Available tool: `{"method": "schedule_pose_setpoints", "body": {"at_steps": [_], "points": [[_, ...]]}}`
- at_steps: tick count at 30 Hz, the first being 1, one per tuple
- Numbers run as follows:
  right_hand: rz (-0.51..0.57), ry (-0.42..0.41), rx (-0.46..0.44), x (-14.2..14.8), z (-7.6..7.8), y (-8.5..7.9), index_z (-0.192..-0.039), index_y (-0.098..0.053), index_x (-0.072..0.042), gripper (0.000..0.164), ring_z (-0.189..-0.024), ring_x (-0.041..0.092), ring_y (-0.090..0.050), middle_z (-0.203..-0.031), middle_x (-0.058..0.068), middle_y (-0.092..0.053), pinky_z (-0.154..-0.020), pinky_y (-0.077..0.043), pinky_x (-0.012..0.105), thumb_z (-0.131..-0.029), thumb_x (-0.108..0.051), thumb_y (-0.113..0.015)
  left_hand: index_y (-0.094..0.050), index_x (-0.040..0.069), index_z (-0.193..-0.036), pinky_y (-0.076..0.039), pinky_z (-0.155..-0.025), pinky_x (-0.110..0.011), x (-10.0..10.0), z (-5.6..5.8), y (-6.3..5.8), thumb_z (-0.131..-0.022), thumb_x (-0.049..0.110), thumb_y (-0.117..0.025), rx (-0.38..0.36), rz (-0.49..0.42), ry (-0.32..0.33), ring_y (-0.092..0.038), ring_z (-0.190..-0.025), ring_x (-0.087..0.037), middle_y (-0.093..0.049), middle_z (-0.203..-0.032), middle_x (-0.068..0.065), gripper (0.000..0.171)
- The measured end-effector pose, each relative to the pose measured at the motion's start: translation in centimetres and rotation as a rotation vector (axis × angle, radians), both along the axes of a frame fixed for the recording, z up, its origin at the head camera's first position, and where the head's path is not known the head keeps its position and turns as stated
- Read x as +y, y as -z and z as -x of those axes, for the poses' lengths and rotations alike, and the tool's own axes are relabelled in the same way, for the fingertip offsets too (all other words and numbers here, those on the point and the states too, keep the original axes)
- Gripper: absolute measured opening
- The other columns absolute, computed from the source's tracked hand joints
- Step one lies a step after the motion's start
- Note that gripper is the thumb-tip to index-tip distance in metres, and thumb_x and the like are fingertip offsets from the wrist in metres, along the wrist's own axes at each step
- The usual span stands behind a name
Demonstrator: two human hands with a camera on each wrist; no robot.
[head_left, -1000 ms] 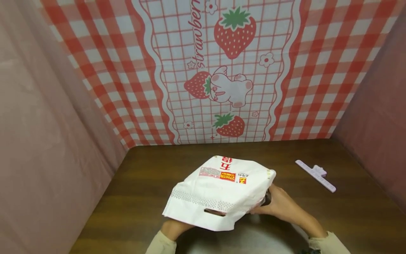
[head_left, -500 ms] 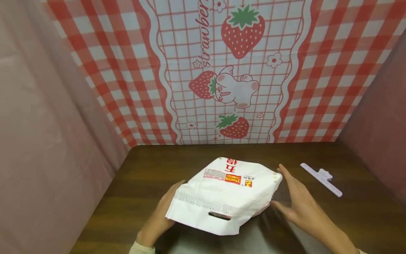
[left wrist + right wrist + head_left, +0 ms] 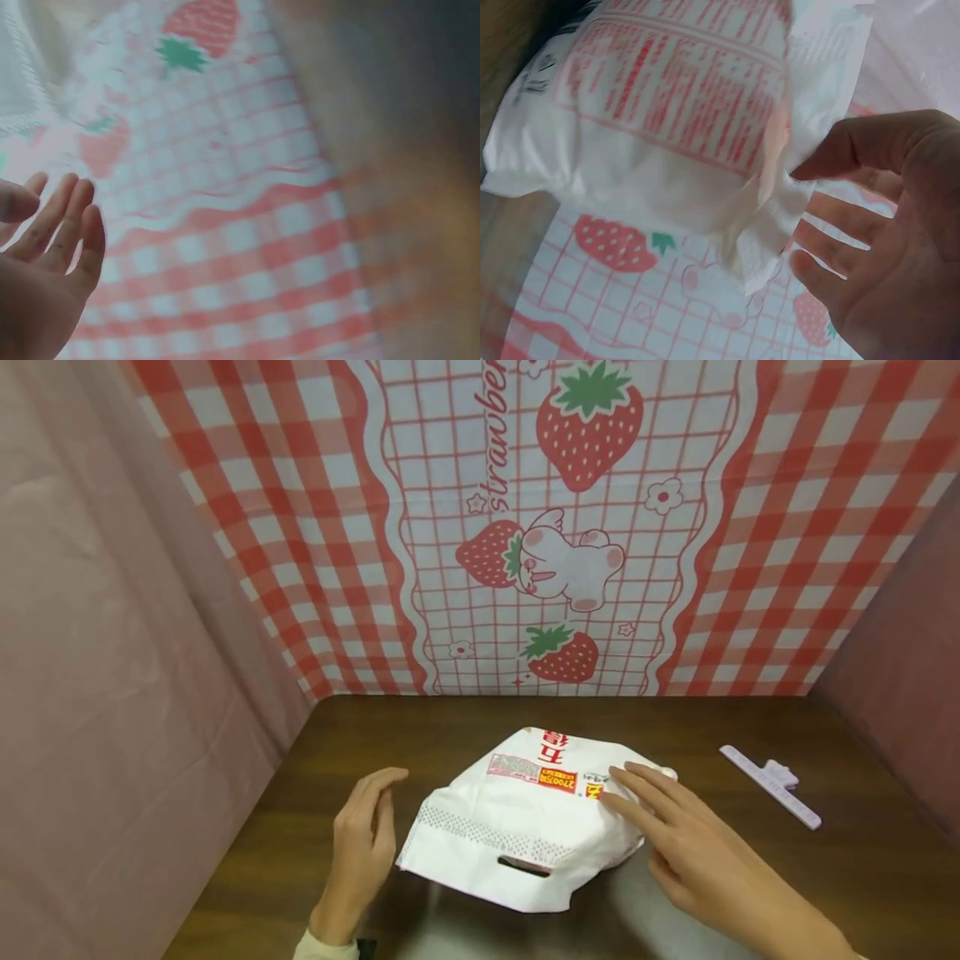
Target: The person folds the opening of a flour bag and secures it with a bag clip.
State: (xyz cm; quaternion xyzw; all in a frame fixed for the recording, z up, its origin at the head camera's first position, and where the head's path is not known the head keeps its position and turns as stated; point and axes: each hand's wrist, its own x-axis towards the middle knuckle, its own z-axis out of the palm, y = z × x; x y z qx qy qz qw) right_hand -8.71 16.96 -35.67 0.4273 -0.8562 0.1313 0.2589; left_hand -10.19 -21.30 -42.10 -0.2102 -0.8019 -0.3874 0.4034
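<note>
A white flour-type bag (image 3: 510, 827) with red print and a cut-out handle slot lies on the brown table, its slotted edge towards me. My left hand (image 3: 362, 839) is raised just left of the bag, apart from it, with fingers relaxed and bent; in the left wrist view the left hand (image 3: 56, 255) holds nothing. Over the bag's right side reaches my right hand (image 3: 697, 839), fingers extended and overlapping the print. In the right wrist view, the right hand (image 3: 877, 225) has its thumb and fingertips close to the edge of the bag (image 3: 660, 127), whose underside shows dense red text.
A lilac bag clip (image 3: 771, 785) lies on the table (image 3: 360, 727) to the right. Behind stands a red checked strawberry cloth (image 3: 547, 568). Pink curtains (image 3: 150, 693) close off both sides. A pale patch shows on the table at the front.
Both hands have come out from under the bag. The left hand moved to the left and lifted clear; the right went outward, then in over the bag's right side. The bag stays on the table.
</note>
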Motion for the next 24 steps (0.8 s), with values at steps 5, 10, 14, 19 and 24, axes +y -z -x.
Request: {"method": "schedule_pose_setpoints", "body": {"at_steps": [5, 10, 14, 19, 24], "points": [[-0.024, -0.012, -0.011, -0.5, 0.0, 0.1, -0.138, -0.057, -0.010, 0.044, -0.130, 0.033, -0.047, -0.143, 0.014, -0.053, -0.119, -0.007, 0.022, -0.097, -0.019, -0.044, -0.068, -0.005, -0.109, -0.048, -0.095, -0.030, 3.0, -2.0, -2.4, -0.095, 0.003, -0.056, 0.238, 0.116, 0.106, -0.065, -0.099, -0.031, -0.069, -0.108, -0.016, 0.020], [-0.042, -0.003, -0.032, -0.5, -0.1, 0.6, -0.140, -0.056, -0.013, 0.047, -0.127, 0.032, -0.051, -0.143, 0.013, -0.054, -0.118, -0.005, 0.018, -0.094, -0.018, -0.063, -0.065, 0.004, -0.121, -0.045, -0.096, -0.044, 6.1, -4.2, -2.6, -0.095, 0.041, -0.062, 0.261, 0.472, 0.146, -0.060, -0.118, -0.028, -0.062, -0.130, -0.014, 0.046], [-0.052, 0.012, -0.036, -0.6, -0.1, 0.8, -0.138, -0.058, -0.014, 0.040, -0.128, 0.031, -0.051, -0.144, 0.011, -0.054, -0.117, -0.003, 0.016, -0.106, -0.032, -0.044, -0.059, 0.014, -0.133, -0.039, -0.104, -0.046, 7.3, -5.1, -1.6, -0.076, 0.058, -0.076, 0.145, 0.695, 0.088, -0.047, -0.136, -0.027, -0.050, -0.146, -0.012, 0.074], [-0.053, 0.016, -0.040, -0.5, 0.0, 0.8, -0.137, -0.060, -0.015, 0.043, -0.129, 0.030, -0.051, -0.145, 0.009, -0.053, -0.117, -0.004, 0.016, -0.107, -0.034, -0.036, -0.056, 0.015, -0.137, -0.037, -0.104, -0.047, 7.4, -5.1, -0.9, -0.063, 0.027, -0.084, 0.071, 0.702, 0.088, -0.043, -0.139, -0.024, -0.047, -0.150, -0.010, 0.080], [-0.060, 0.030, -0.059, -0.4, -0.1, 1.0, -0.137, -0.060, -0.014, 0.060, -0.129, 0.031, -0.050, -0.145, 0.009, -0.053, -0.118, -0.003, 0.017, -0.080, -0.009, -0.077, -0.057, 0.014, -0.136, -0.041, -0.102, -0.047, 7.5, -4.7, -0.5, -0.066, 0.017, -0.079, 0.071, 0.673, 0.109, -0.046, -0.137, -0.021, -0.050, -0.147, -0.008, 0.073]]}}
